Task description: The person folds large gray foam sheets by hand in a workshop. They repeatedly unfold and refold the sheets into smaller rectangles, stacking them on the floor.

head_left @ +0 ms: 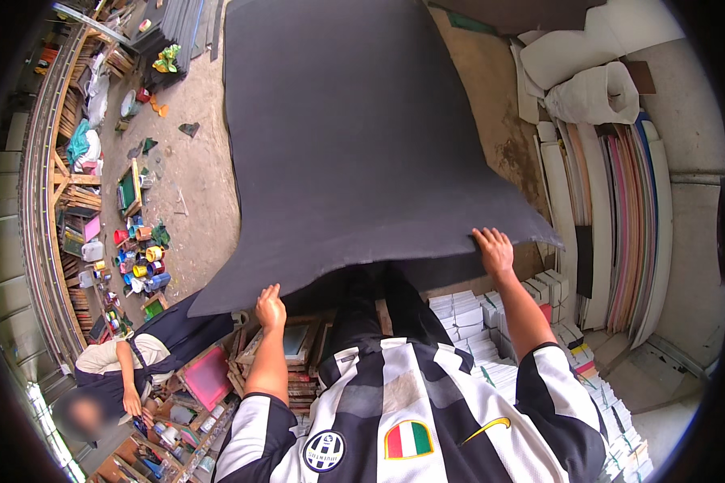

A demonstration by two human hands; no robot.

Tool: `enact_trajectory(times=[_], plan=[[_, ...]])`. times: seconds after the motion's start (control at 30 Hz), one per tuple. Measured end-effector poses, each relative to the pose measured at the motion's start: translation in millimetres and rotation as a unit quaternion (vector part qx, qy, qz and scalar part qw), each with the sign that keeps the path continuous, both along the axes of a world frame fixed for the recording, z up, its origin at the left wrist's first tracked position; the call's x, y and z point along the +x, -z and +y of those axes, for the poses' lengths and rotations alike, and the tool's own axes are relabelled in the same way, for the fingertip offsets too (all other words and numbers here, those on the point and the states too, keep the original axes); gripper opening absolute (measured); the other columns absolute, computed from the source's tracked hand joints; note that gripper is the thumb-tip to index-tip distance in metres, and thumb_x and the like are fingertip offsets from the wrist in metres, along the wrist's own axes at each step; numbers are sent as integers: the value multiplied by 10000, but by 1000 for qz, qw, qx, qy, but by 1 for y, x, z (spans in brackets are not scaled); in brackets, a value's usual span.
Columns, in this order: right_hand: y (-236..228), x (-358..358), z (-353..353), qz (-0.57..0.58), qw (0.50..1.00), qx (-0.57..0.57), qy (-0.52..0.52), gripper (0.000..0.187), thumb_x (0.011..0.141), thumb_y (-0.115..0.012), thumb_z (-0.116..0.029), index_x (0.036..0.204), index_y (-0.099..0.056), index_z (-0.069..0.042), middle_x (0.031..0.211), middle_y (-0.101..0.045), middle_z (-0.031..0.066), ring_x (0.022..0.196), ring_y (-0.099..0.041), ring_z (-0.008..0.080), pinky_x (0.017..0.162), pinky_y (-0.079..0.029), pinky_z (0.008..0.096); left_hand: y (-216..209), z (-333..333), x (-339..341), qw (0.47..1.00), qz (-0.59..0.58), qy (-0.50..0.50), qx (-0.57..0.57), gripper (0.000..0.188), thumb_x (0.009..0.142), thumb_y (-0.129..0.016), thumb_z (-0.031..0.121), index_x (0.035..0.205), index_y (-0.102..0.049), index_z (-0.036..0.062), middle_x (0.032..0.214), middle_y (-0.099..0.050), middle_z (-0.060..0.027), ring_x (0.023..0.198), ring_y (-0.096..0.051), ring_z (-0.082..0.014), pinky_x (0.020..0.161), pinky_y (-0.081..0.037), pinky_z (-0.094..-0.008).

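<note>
A large dark grey foam-like sheet (346,129) stretches away from me across the floor, its near edge lifted and sagging between my hands. My left hand (271,308) is closed on that near edge, left of the middle. Farther right, my right hand (494,249) grips the same edge close to its right corner, the fingers lying over the top face. Both thumbs are hidden. The sheet's left corner droops out past my left hand, and its right corner sticks out beyond my right hand.
At the left, paint pots (149,262) and a framed screen (129,189) lie on the floor (193,177). A person (129,362) sits at the lower left by a pink screen (205,378). White paper stacks (459,314) stand at right, near upright coloured sheets (620,225) and a white roll (596,92).
</note>
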State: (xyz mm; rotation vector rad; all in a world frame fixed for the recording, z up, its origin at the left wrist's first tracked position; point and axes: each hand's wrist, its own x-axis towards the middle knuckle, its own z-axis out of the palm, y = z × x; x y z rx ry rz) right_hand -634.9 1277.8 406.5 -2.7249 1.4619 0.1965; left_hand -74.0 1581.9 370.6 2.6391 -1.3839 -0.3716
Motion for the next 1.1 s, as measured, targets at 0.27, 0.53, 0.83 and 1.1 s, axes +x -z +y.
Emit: enact_trajectory(times=[0.27,0.53,0.83,1.1], plan=[[62,-59,103,181,942,253,125,446,914,-567,-137,1326,-632,-292,1306,-644,67,1309,-552,303,1008,-496,439,11,46,-92,906,93,-17,412,490,917,-642,202,1402,-610,265,1533,-456,-155,1432,-412,-371,1167,-353,-562],[71,-6,73,166,898,394,99,520,882,-587,-116,1382,-626,-251,1297,-676,105,1224,-637,295,996,-543,447,0,-34,-149,922,201,-29,330,423,905,-730,352,1310,-692,235,1331,-674,-86,1236,-632,-299,1040,-508,-444],[21,91,-18,7,950,311,28,552,867,-544,-44,1386,-625,-211,1294,-667,106,1224,-627,301,972,-552,440,-49,-164,-170,969,202,58,129,363,912,-717,332,1228,-730,155,1294,-692,-95,1202,-650,-307,1021,-515,-445],[-45,148,-83,-78,967,241,2,539,871,-541,-33,1385,-620,-172,1335,-647,107,1257,-602,301,1011,-531,430,-87,-275,-178,974,191,119,2,346,933,-694,321,1221,-728,133,1291,-693,-91,1196,-650,-295,1042,-494,-444]])
